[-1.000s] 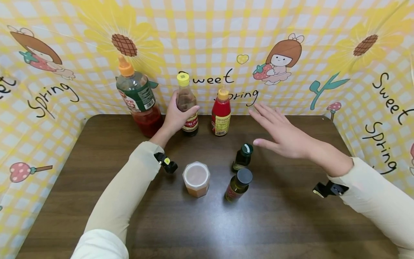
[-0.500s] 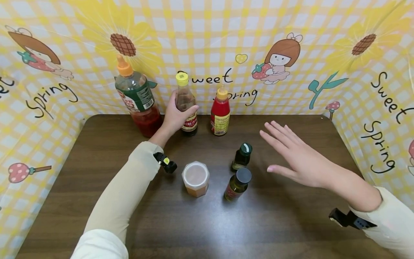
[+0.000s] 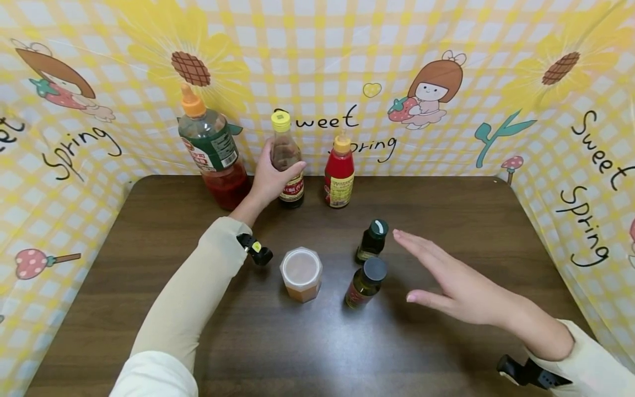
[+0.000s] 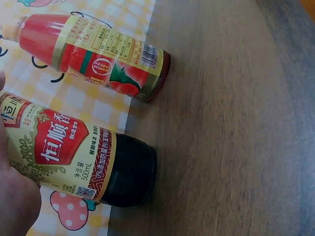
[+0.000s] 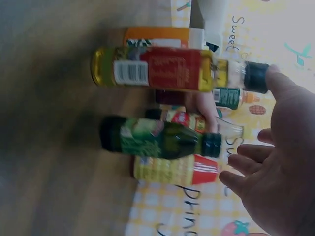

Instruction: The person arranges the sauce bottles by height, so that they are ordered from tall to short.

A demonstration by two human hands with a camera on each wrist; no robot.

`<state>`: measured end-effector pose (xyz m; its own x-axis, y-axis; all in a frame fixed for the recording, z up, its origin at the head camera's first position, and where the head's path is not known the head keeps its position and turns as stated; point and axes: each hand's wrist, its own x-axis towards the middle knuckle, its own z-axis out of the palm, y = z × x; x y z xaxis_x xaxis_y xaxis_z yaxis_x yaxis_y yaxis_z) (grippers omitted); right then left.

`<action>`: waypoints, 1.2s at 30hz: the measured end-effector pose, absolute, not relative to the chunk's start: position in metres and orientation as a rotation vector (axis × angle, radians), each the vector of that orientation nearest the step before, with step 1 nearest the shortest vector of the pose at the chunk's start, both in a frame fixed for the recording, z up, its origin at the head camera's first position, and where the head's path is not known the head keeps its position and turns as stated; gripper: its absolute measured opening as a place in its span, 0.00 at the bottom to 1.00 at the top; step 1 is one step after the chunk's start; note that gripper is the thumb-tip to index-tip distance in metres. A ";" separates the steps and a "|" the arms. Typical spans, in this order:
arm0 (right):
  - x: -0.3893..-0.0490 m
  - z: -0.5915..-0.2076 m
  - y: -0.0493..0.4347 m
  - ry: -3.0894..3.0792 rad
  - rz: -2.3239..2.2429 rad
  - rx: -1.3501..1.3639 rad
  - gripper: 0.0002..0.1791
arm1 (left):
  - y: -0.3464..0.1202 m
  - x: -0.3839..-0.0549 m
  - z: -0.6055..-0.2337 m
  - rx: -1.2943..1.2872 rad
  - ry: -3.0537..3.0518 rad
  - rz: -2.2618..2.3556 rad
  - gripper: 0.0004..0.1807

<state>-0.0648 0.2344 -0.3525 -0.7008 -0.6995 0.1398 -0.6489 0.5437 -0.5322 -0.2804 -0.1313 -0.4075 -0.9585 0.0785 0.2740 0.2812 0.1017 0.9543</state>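
Note:
My left hand [image 3: 268,179] grips a tall vinegar bottle [image 3: 291,192] with a yellow cap, upright at the back of the table. In the left wrist view its beige and red label [image 4: 54,142] shows, the thumb at the label's edge. A red ketchup bottle [image 3: 339,176] stands just right of it. My right hand [image 3: 458,284] hovers with fingers extended, thumb apart, right of two small bottles. The farther is a dark green bottle [image 3: 371,243]; the nearer is an oil bottle [image 3: 364,288] with a dark cap. In the right wrist view the thumb overlaps the oil bottle's cap [image 5: 257,77].
A faceted jar [image 3: 301,273] with a pale lid and orange-brown contents stands at mid-table, left of the small bottles. At the back left is a large red sauce bottle [image 3: 223,176] with an orange nozzle. A yellow checked cloth [image 3: 307,55] hangs behind the wooden table [image 3: 278,353].
My right hand has come back from beside the rear of the table, first rightward, then nearer to the front, level with the small bottles. The left hand keeps its hold on the vinegar bottle.

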 end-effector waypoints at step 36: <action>-0.070 -0.446 0.166 2.123 -1.799 -1.090 0.39 | -0.131 -0.277 -0.404 -0.332 -2.263 -1.933 0.35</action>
<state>-0.0702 0.1655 -0.4464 -0.7240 -0.6069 0.3280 -0.4234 0.0155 -0.9058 -0.2765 -0.1308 -0.4038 -0.9649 0.0721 0.2527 0.2608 0.1466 0.9542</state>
